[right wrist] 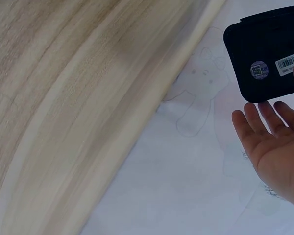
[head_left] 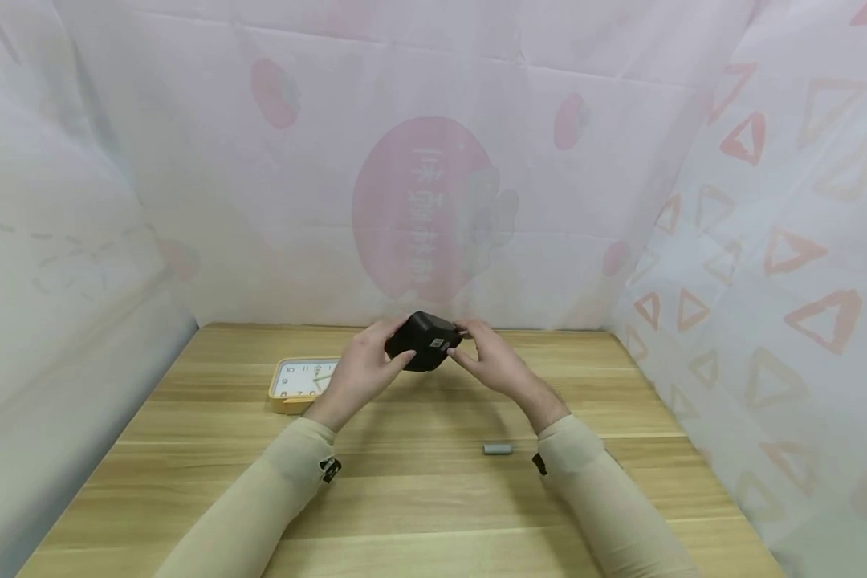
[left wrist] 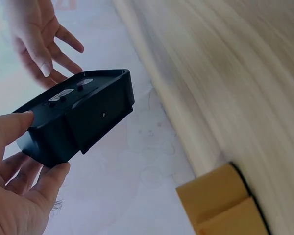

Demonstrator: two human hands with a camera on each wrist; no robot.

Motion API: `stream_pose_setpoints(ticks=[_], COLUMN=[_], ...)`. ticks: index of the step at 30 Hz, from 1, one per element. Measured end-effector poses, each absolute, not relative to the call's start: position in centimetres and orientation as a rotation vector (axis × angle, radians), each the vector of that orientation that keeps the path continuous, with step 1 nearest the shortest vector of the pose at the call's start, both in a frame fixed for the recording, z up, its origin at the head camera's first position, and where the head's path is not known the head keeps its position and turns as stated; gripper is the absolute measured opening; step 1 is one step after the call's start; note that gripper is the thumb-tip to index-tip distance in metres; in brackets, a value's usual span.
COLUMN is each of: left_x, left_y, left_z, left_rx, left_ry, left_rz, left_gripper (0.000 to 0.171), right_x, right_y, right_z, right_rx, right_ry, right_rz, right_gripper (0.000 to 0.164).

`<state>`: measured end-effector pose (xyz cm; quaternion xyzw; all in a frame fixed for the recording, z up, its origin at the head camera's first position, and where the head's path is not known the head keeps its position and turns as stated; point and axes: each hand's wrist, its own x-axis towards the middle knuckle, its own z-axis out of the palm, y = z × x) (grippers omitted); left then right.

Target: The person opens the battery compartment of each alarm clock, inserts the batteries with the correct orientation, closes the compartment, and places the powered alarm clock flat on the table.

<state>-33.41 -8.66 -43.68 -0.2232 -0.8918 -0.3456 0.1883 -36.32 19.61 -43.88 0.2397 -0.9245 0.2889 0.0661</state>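
Note:
A black box-like device (head_left: 425,341) with rounded corners is held tilted above the table. Stickers and small bumps show on one flat side in the left wrist view. My left hand (head_left: 364,361) grips one end, thumb (left wrist: 17,125) over the edge and fingers beneath. At the other end is my right hand (right wrist: 279,152), fingers extended and tips close to the device's edge. Its thumb overlaps the barcode label (right wrist: 287,64) in the right wrist view; contact there is unclear. Beside the left wrist lies a yellow-framed clock (head_left: 299,385), partly covered by that hand.
A small grey cylinder (head_left: 497,449), like a battery, lies on the wooden table (head_left: 405,514) between the forearms. Printed white cloth walls (head_left: 318,201) stand behind the table and at both sides.

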Motion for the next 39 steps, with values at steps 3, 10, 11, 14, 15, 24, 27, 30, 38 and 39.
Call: stream_pose_setpoints(ticks=[3,10,11,14,15,24,27,30,38,39], left_x=[-33.4,-33.2,-33.2,-33.2,-33.2,-32.9,-32.8,-32.5,-32.1,-32.1], left_y=[-8.7,-8.8,-8.8,-8.8,-8.8,-8.5,-8.3,-8.1,-7.5,-7.5], left_z=[-43.8,-43.8,-43.8,-43.9,-43.8,-44.3,-44.4,-44.4,-44.3,-44.3], left_rx=[-0.674,-0.744,-0.755,-0.795,-0.81,-0.901,-0.913,-0.929,-0.968,-0.971], left_ry=[-2.484,-2.446,-2.44,-2.415,-2.406,-2.342,-2.321,-2.298,-2.25,-2.25], left_rz=[-0.889,-0.675,-0.638,-0.555,-0.535,-0.257,-0.155,-0.1,-0.018,-0.005], left_gripper=[0.068,0.067,0.067,0.064,0.063,0.066,0.069,0.07,0.063,0.062], right_x=[-36.3,-36.3,-36.3,-36.2,-36.1,-36.0,-35.8,-35.6,-35.8,-35.8], right_y=[19.6,19.5,19.4,19.2,19.1,18.4,18.1,17.8,17.1,17.1], right_z=[-44.0,-44.2,-44.2,-44.3,-44.3,-43.6,-43.4,-43.3,-43.3,-43.3], right_rx=[0.707,0.626,0.605,0.543,0.515,0.272,0.227,0.179,0.137,0.137], right_ry=[-2.807,-2.823,-2.824,-2.816,-2.808,-2.615,-2.595,-2.587,-2.489,-2.488], right_rz=[0.999,1.284,1.329,1.505,1.582,2.23,2.315,2.373,2.56,2.562], right_gripper=[0.059,0.061,0.061,0.063,0.063,0.068,0.067,0.068,0.061,0.06])
